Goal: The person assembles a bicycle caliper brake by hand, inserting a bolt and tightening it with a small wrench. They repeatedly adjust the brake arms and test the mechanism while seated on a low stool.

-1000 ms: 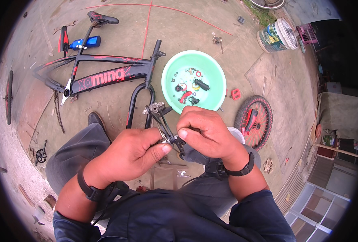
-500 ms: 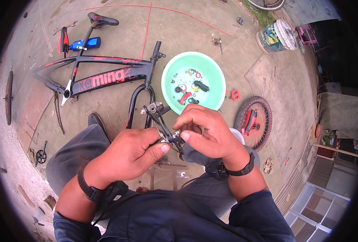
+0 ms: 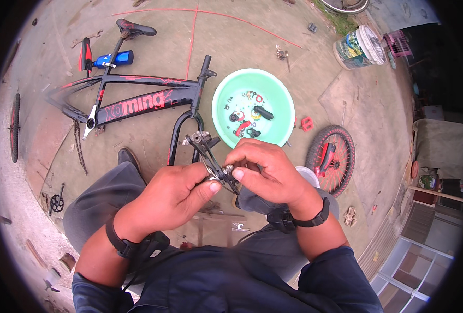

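Between my hands, above my lap, is a bicycle brake caliper (image 3: 209, 155) with thin black arms and silver bolts. My left hand (image 3: 174, 194) pinches its near end between thumb and bent forefinger. From the other side, the thumb and fingers of my right hand (image 3: 265, 172) close on the small metal fittings at that same end; the fingertips partly hide them. The caliper's far end points away from me, in front of the fork of a black and red bicycle frame (image 3: 182, 97) lying on the ground.
A light green basin (image 3: 218, 122) with small parts stands beyond my right hand. A small spoked wheel (image 3: 321, 136) and a red pedal (image 3: 307, 123) lie to its right. At the far right is a bucket (image 3: 352, 51). A chain (image 3: 80, 147) and crankset (image 3: 57, 202) lie left.
Both hands keep their grip on the caliper with barely any finger movement. The whole scene has shifted slightly rightward in the view.
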`<state>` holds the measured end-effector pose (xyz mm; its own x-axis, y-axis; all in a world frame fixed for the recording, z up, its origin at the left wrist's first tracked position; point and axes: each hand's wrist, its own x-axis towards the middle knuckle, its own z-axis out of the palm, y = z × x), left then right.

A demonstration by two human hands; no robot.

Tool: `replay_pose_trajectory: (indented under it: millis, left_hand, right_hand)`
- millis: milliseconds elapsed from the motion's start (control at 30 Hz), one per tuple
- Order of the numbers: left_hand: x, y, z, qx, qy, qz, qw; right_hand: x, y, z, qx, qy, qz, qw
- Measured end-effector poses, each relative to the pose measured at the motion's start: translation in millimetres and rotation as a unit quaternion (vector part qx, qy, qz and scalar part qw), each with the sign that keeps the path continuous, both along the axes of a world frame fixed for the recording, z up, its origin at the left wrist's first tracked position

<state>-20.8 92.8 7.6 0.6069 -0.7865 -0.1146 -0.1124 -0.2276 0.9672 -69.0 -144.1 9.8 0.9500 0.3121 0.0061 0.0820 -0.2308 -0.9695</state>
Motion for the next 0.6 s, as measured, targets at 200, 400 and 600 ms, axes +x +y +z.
replay_pose_trajectory:
  millis: [200, 400, 600]
  left_hand:
    - [1, 0, -3, 0.004, 0.005, 0.020, 1.000]
    - [5, 1, -3, 0.007, 0.037, 0.018, 0.999]
    - [5, 4, 1, 0.026, 0.107, 0.011, 0.994]
  right_hand:
    - [-1, 1, -1, 0.020, 0.043, 0.010, 0.999]
    - [-1, -3, -6, 0.041, 0.138, 0.064, 0.988]
    - [-4, 2, -14, 0.163, 0.286, 0.040, 0.943]
